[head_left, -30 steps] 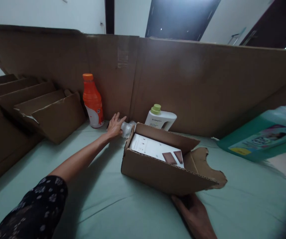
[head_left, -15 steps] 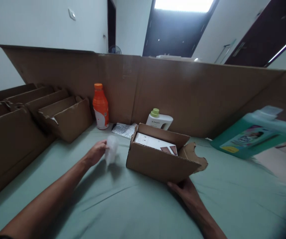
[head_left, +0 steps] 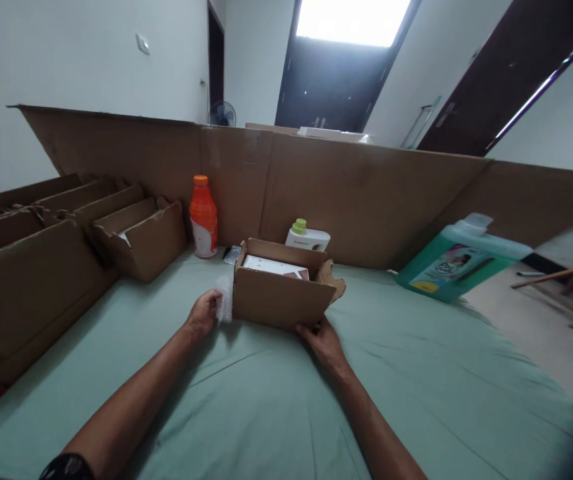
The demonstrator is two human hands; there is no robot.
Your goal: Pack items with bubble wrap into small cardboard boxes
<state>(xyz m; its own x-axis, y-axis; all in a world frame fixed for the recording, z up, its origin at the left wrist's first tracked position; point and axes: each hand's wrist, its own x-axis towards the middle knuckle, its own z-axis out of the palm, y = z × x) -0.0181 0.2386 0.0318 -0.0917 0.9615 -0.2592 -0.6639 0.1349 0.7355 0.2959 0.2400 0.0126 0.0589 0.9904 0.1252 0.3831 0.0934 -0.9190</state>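
One camera is sitting on the person's head. It is looking forward and down along both arms to the box point(head_left: 279, 297), which is close in front. It is also catching the cardboard wall point(head_left: 366, 200) behind and a dark door point(head_left: 331, 87) far off.

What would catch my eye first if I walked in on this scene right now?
Probably the small open cardboard box in the middle of the green sheet, with the right hand on its near edge and the left hand holding a clear plastic piece beside it. Next, the orange bottle against the tall cardboard wall, and the big teal jug at right.
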